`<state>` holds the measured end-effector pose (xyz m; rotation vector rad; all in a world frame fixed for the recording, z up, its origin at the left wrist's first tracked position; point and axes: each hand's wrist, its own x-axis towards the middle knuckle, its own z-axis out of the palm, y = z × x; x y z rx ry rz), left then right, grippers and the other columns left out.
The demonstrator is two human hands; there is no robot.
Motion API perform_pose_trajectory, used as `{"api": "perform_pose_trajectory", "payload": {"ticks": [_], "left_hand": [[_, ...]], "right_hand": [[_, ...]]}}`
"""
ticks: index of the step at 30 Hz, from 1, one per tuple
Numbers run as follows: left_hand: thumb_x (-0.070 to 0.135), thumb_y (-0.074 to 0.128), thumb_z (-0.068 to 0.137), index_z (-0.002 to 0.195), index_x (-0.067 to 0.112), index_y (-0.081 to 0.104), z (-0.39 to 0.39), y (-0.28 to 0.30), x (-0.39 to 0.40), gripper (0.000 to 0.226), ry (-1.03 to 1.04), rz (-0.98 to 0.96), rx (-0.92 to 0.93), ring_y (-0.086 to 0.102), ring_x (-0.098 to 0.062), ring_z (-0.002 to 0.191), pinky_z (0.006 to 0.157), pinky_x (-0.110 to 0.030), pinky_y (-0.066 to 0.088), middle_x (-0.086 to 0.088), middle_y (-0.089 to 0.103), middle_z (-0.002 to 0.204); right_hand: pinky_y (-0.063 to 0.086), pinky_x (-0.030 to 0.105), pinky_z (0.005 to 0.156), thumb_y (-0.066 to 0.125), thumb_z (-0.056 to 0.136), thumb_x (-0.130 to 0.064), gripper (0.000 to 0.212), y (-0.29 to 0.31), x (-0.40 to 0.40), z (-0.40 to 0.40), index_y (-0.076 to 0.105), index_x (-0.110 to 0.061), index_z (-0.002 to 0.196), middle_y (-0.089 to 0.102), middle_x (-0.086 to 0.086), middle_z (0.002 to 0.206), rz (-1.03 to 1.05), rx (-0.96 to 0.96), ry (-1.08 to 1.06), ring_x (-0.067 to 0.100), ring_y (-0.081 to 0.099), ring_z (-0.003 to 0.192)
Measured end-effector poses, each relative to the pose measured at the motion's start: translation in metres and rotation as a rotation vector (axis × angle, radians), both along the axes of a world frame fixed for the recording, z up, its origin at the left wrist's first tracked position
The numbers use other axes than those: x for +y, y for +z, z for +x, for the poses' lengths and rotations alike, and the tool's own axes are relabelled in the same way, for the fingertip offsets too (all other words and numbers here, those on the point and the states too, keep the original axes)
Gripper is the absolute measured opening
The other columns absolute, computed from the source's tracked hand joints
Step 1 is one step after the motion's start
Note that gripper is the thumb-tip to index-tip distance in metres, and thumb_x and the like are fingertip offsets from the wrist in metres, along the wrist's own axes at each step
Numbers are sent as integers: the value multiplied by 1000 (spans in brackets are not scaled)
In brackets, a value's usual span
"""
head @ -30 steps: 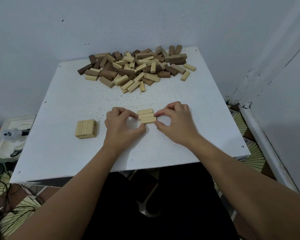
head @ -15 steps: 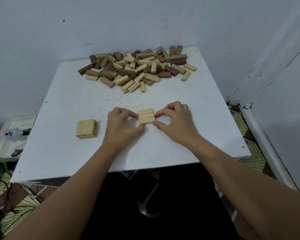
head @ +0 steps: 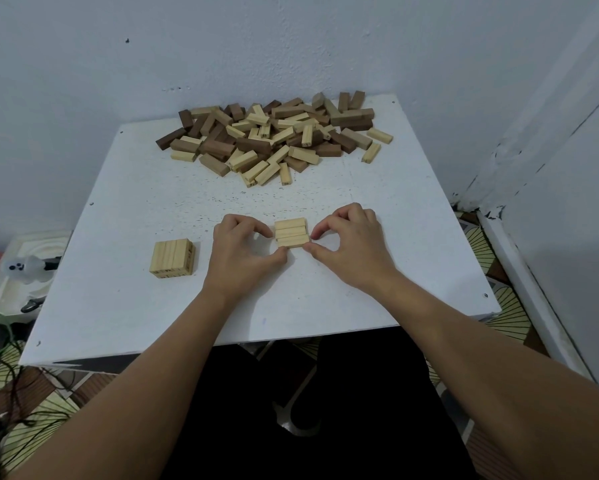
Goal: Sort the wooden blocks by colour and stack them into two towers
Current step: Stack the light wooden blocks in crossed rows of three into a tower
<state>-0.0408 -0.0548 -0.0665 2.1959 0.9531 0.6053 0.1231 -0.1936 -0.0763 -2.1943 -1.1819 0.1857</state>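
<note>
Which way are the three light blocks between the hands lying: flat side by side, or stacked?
Flat, side by side. The three light blocks form one row on the white table, all three top faces visible.

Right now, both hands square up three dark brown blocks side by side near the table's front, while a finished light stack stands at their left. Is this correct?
Not quite: the three blocks between the left hand and the right hand are light wood, not dark brown, as the head view shows. The light stack does stand to their left.
</note>
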Motion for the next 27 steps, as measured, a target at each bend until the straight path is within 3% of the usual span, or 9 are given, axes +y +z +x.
{"api": "perform_pose_trajectory", "payload": {"ticks": [12,27], "left_hand": [[33,90,71,92,33,72,-1,0,3,28,-20,-11,-8,49,-12,116,88,-12,36,12,52,109],[34,91,69,91,35,71,-1,-1,5,30,-24,-8,-14,51,-9,113,83,-4,33,14,54,107]], "right_hand": [[32,32,105,71,87,-59,22,-3,0,0,72,-45,103,41,-15,110,24,2,9,6,32,108],[34,32,105,68,87,-63,35,-3,1,1,70,-44,117,39,-14,112,2,-32,16,9,34,110]]}}
